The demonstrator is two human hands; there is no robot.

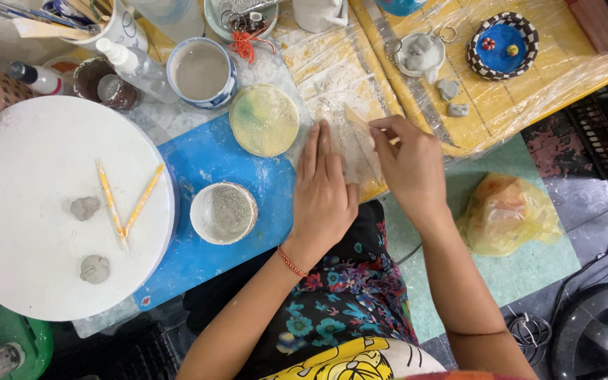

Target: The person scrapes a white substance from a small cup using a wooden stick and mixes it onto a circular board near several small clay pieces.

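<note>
Currently a scraping or cutting pass is judged to be in hand: a thin tan scraper blade is pinched between thumb and fingertips of the right hand, its edge laid onto a pale, floury clay sheet that lies on the plastic-covered yellow board. The sheet is pinned by the left hand, which is laid flat and open, palm down, fingers straight and together, pointing away from the body; nothing is gripped by it. The right hand is closed on the blade, wrist bent inward, forearm coming in from the lower right; a red thread bracelet is seen at the left wrist. The sheet sits directly under both hands, touching the left fingers. How much of the sheet is already worked cannot be told. The next move is judged to call for a steady draw of the blade along the sheet while the flat hand keeps it from sliding, with the blade kept clear of the left fingertips just beside it. Just left of the left hand a round yellow-green sponge disc rests on a blue mat; nearer the body on the same mat a small white bowl of grey slip is set. Further left, two wooden sticks and small clay lumps lie on a white round board.
</note>
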